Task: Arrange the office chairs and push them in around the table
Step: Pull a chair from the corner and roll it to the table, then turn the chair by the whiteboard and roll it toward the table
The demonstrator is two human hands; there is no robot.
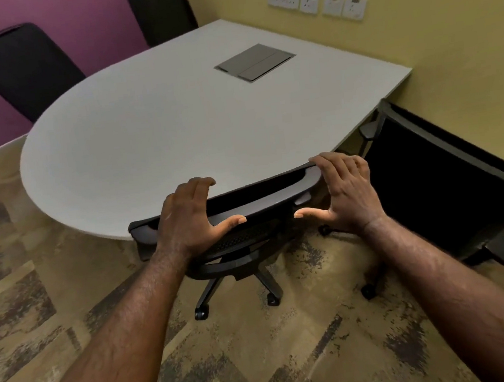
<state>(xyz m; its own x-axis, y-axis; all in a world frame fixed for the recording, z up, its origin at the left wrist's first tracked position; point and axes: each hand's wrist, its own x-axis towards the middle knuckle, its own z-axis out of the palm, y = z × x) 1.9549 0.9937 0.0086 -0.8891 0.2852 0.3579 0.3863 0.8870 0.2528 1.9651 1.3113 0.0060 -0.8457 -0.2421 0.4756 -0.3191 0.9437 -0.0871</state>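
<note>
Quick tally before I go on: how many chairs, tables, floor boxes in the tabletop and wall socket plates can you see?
Office chairs: 4, near chair, right chair, far-left chair, far chair
Table: 1
Tabletop cable box: 1
Wall socket plates: 4
Total: 10

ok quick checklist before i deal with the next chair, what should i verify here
1. Near chair pushed in: ok, its backrest meets the table edge.
2. Left hand released: ok, open around the backrest top.
3. Right hand released: ok, open beside the backrest corner.
4. Right chair pushed in: not ok, it sits angled away from the table.
5. Two far chairs tucked: cannot tell, only backrests show.
</note>
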